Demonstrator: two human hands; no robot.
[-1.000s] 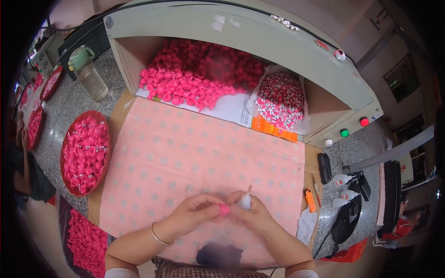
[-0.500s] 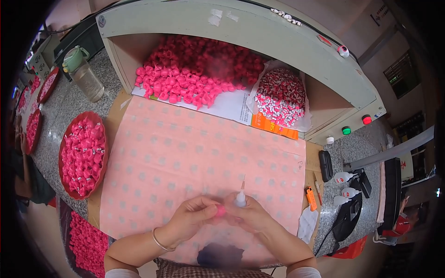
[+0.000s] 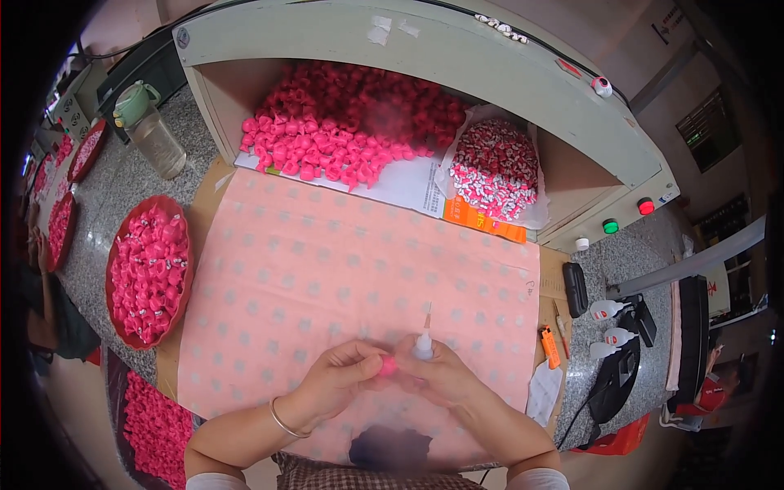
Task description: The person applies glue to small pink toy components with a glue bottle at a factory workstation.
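Observation:
My left hand [image 3: 339,380] pinches a small pink piece [image 3: 388,366] over the near part of a pink dotted cloth [image 3: 343,269]. My right hand [image 3: 445,376] touches the same piece from the right and also grips a small white squeeze bottle [image 3: 423,343] whose thin nozzle points up. Both hands meet just above the cloth's front edge. A metal bangle sits on my left wrist.
A heap of pink pieces [image 3: 343,131] and a bag of red-and-white pieces [image 3: 494,167] lie at the back inside a grey housing [image 3: 506,73]. A red tray [image 3: 149,269] of pink pieces sits left, a clear water bottle [image 3: 151,135] beyond it. More white squeeze bottles [image 3: 608,322] and an orange lighter [image 3: 550,347] lie right.
The hands stay together at the cloth's front; the white bottle has shifted slightly left and its nozzle stands more upright.

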